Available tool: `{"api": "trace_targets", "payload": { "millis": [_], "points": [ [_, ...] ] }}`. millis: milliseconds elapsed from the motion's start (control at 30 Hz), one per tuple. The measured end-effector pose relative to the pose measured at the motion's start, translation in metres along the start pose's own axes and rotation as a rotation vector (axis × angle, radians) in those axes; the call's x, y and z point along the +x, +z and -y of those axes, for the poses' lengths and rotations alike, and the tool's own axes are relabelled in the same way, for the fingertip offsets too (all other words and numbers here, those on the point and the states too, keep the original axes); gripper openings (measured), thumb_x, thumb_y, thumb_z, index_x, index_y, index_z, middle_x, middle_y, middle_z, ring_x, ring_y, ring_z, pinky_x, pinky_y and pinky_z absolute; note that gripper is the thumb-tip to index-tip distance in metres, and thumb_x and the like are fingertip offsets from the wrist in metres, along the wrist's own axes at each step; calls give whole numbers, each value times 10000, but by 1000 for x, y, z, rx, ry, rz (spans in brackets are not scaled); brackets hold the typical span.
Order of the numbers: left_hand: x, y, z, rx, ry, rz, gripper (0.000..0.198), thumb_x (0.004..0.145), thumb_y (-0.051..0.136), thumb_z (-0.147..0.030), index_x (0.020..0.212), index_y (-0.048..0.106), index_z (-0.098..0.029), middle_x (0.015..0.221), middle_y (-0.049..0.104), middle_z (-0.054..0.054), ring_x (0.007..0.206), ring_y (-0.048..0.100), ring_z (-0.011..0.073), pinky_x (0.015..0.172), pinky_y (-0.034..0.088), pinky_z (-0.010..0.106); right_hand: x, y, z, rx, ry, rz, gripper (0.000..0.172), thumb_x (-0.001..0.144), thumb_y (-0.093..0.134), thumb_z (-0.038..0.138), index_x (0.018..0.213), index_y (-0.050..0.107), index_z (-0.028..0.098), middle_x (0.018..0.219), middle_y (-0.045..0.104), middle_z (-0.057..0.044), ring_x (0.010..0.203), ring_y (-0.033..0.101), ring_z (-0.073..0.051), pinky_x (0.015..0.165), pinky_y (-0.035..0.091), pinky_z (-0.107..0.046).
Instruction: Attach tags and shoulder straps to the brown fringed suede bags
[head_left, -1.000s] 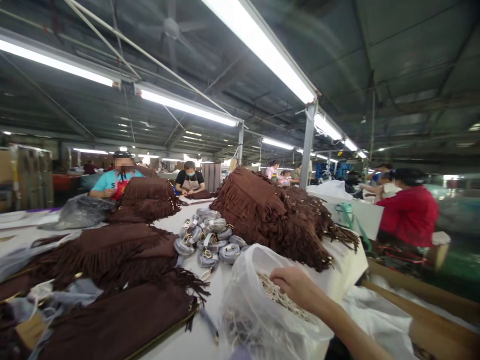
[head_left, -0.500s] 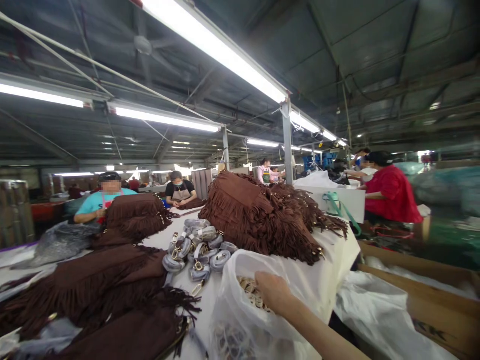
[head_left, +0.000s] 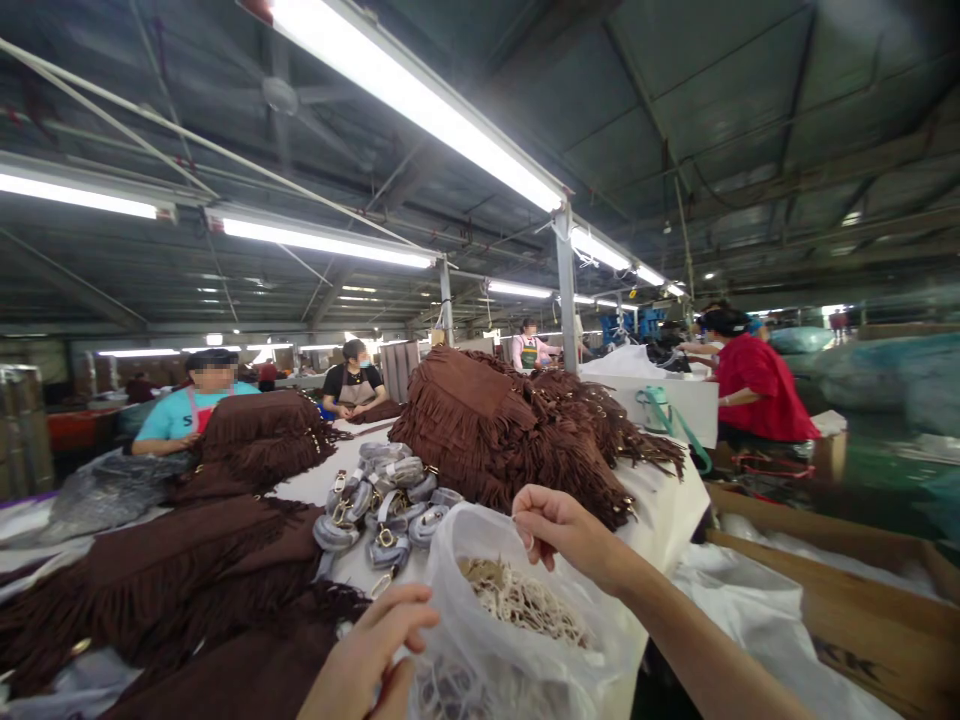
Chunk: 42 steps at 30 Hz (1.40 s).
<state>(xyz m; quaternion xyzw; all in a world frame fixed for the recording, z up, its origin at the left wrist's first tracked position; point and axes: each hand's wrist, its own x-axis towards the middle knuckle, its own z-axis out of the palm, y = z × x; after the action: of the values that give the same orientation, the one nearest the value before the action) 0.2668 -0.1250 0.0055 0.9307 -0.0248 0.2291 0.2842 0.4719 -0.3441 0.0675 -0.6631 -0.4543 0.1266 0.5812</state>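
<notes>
A translucent white plastic bag (head_left: 450,560) stands open on the table, with many pale beige looped cords (head_left: 517,605) inside. Just above its far rim, my right hand (head_left: 559,530) is closed in a pinch; whatever is between the fingertips is too small to make out. My left hand (head_left: 375,650) reaches in from the bottom, left of the bag, its fingers apart and holding nothing. Beyond it lies a heap of coiled grey straps (head_left: 390,500) with gold clasps, wrapped in plastic.
Brown fringed bags (head_left: 480,420) are piled behind the plastic bag, and more fringed pieces (head_left: 202,560) cover the left side. The table's right edge (head_left: 675,530) drops toward an open cardboard box (head_left: 862,610). Several co-workers are farther off, one in a red top (head_left: 765,390).
My right hand has risen out of the bag and now pinches above its rim. My left hand has come into view from below. The view has shifted slightly.
</notes>
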Motion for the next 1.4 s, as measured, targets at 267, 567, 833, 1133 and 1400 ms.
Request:
{"api": "trace_targets", "payload": {
  "millis": [267,567,833,1133,1400],
  "points": [
    [64,31,-64,-336,-215,53,656,737,474,-105,1386,423,-190,826,611,-3,625,504,126,621,421,243,10,0,43,300,-50,27,378,742,740,497,721,540,177,571,583,61,445,509,-58,408,372,-157],
    [58,41,-71,-482,-165,-90,245,838,506,-289,1019,627,-179,731,600,0,613,526,142,574,413,240,27,35,66,462,-85,104,378,714,783,467,712,548,171,575,588,57,455,528,-59,418,403,-153],
    [-4,-23,-50,420,-163,16,267,911,439,-211,676,566,-214,736,654,47,710,601,202,610,380,296,22,86,58,47,-185,123,247,796,658,422,738,607,187,684,614,7,591,523,-116,512,429,-218],
    [-58,-122,-57,665,-190,69,252,911,469,-193,702,609,-205,742,642,18,659,569,169,591,347,275,11,208,48,409,-17,562,456,892,549,538,1228,576,231,938,652,-32,633,597,-131,613,507,-283],
    [-103,-186,-45,596,-313,-121,323,890,451,-150,569,434,-184,602,465,-40,609,448,123,597,310,235,11,283,41,317,41,854,178,741,635,278,884,596,180,651,594,55,466,425,-57,442,313,-178]
  ]
}}
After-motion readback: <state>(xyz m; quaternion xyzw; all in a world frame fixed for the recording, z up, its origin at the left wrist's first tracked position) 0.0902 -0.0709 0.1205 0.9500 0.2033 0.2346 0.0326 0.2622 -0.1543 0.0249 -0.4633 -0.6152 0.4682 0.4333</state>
